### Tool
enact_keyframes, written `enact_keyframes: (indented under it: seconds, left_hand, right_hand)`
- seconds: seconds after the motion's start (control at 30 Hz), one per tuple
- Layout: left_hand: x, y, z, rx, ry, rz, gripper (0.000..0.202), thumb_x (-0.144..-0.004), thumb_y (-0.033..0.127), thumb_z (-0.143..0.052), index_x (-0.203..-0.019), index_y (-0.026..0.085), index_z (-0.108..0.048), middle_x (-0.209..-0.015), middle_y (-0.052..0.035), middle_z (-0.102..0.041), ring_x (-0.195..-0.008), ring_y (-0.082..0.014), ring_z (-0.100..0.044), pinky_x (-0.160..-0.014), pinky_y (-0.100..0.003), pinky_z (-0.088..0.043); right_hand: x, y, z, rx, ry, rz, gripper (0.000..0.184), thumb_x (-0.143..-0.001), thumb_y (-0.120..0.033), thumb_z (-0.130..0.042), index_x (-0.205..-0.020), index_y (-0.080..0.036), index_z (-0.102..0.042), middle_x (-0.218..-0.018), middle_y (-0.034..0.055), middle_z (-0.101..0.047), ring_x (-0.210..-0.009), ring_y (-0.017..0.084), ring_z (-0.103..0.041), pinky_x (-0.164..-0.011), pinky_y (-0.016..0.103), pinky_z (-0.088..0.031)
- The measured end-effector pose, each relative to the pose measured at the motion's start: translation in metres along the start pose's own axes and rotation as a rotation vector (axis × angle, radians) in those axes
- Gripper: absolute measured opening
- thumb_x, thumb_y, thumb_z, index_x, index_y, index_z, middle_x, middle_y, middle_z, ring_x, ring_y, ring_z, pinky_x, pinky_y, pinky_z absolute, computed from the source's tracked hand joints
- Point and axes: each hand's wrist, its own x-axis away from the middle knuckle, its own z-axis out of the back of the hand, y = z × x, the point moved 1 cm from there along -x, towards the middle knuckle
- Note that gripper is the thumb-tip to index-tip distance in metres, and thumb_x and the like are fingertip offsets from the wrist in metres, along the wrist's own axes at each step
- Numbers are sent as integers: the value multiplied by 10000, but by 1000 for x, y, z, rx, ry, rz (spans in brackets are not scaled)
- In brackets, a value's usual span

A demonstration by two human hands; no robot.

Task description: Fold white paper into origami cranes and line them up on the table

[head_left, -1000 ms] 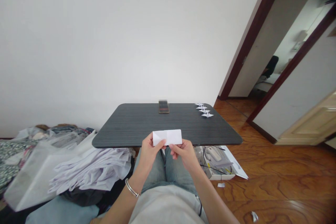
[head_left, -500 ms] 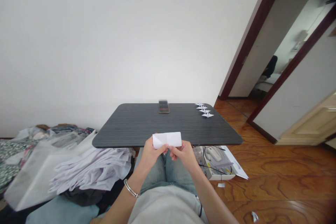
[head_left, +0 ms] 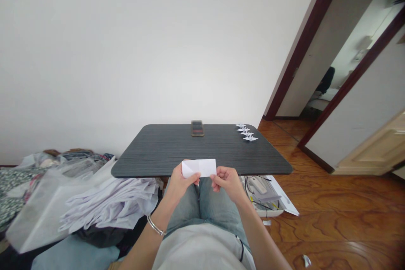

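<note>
A small white sheet of paper (head_left: 202,166), folded into a rectangle with faint creases, is held up over the near edge of the dark table (head_left: 164,147). My left hand (head_left: 182,181) grips its left end, thumb in front and the other fingers behind. At its lower right corner, my right hand (head_left: 226,182) pinches the paper between thumb and fingers. Several folded white paper cranes (head_left: 249,139) stand in a slanting row at the table's back right corner.
A phone (head_left: 198,128) leans at the table's back edge. White cloth (head_left: 117,202) and bags are heaped at the left. Under the table's right side is a box (head_left: 264,213) with cables. Paper scraps (head_left: 306,260) lie on the wooden floor.
The paper has shifted slightly left with my left hand. My right hand has slid from the paper's lower edge out to its right corner, so the hands are farther apart.
</note>
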Motion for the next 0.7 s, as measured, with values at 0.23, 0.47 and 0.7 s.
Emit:
enact_keyframes:
  seconds: [0.23, 0.47, 0.7]
  left_hand:
    - [-4, -6, 6, -21, 16, -9, 354, -582, 253, -738, -844, 147, -525, -575, 36, -597, -470, -112, -539, -489, -239, -452]
    - [-4, -6, 8, 12, 84, -4, 376, -577, 255, -746, -861, 144, -526, -603, 31, -607, -476, -113, -542, -481, -238, -452]
    - [-3, -6, 1, -11, 46, -21, 320, -628, 238, -718, -867, 135, -531, -589, 36, -592, -488, -103, -531, -489, -224, -446]
  right_hand:
    - [1, -5, 6, 4, 10, -6, 256, -617, -356, -718, -581, -151, -570, -427, -18, -607, -321, 88, -515, -343, 182, -420]
    - [-2, -4, 16, 6, 28, 26, 241, -650, -356, -704, -613, -147, -590, -443, -19, -610, -338, 86, -523, -352, 178, -424]
    - [-5, 1, 1, -43, -47, 47, 272, -728, -404, -643, -648, -155, -567, -498, -3, -638, -380, 84, -549, -380, 163, -417]
